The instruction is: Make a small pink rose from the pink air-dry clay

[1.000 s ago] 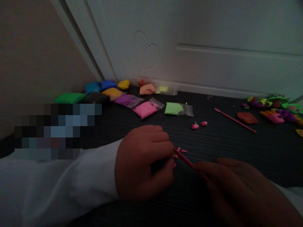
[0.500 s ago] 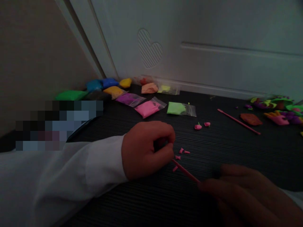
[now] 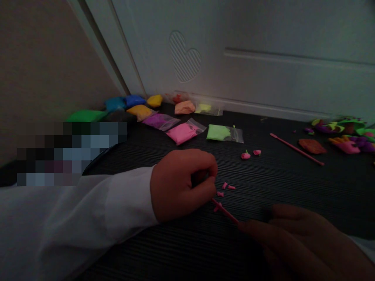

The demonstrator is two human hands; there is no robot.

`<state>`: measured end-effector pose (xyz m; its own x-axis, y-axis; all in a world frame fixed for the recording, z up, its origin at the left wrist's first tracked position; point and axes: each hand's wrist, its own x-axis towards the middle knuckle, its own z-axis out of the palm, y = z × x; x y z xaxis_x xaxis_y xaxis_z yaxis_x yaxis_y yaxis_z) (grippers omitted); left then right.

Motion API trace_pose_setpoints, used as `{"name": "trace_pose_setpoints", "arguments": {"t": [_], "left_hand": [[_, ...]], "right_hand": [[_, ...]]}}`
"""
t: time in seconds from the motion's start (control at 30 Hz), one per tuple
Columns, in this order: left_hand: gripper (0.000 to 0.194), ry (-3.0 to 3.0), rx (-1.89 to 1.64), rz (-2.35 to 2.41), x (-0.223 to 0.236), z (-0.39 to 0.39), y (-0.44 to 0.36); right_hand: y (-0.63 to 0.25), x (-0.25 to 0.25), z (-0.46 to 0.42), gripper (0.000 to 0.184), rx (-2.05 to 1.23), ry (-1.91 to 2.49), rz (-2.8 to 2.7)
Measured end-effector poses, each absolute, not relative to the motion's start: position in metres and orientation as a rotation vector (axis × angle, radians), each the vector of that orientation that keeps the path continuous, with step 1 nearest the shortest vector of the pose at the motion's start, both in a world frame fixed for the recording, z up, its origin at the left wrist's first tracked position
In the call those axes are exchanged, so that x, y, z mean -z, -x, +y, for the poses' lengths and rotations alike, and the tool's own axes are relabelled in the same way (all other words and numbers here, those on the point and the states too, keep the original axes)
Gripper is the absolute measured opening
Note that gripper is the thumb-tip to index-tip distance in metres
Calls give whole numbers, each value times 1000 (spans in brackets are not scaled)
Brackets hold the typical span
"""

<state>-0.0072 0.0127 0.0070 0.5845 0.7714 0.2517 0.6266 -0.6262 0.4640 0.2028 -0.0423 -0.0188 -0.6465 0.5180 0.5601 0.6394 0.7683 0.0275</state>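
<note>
My right hand (image 3: 310,242) grips a thin pink clay modelling tool (image 3: 230,214), which slants up and left. The far end of the tool reaches below my left thumb and crosses a small pink clay piece (image 3: 217,207) on the dark table (image 3: 164,249). My left hand (image 3: 183,187) is closed, thumb and index finger meeting in a pinch. What lies between those fingertips, if anything, is hidden. Several small pink clay bits (image 3: 224,185) lie just right of the left fingertips. Two pink clay rosebuds with green stems (image 3: 245,155) rest farther back.
Bags of coloured clay, among them a pink bag (image 3: 183,133) and a light green bag (image 3: 219,132), lie along the back. A second pink tool (image 3: 295,149), a reddish-brown flat clay piece (image 3: 312,146) and colourful clay figures (image 3: 347,145) are at right. A white panel (image 3: 263,27) stands behind.
My left hand has turned, with thumb and index finger drawn together. The tool's tip has dropped from beside the left fingers to below the thumb, over a clay piece.
</note>
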Motion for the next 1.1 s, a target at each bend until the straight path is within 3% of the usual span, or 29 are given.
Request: {"name": "trace_pose_setpoints", "arguments": {"t": [0.47,0.83,1.1], "left_hand": [[8,-2504,-603,1136,-7,13,6],[7,-2519,-619,1102,-6,12,7],[6,-2516,-610,1100,-6,13,6]], "right_hand": [[-196,8,-41,40,287,820,-2497],[-197,10,-43,30,318,790,-2486],[-197,7,-45,33,305,896,-2549]]}}
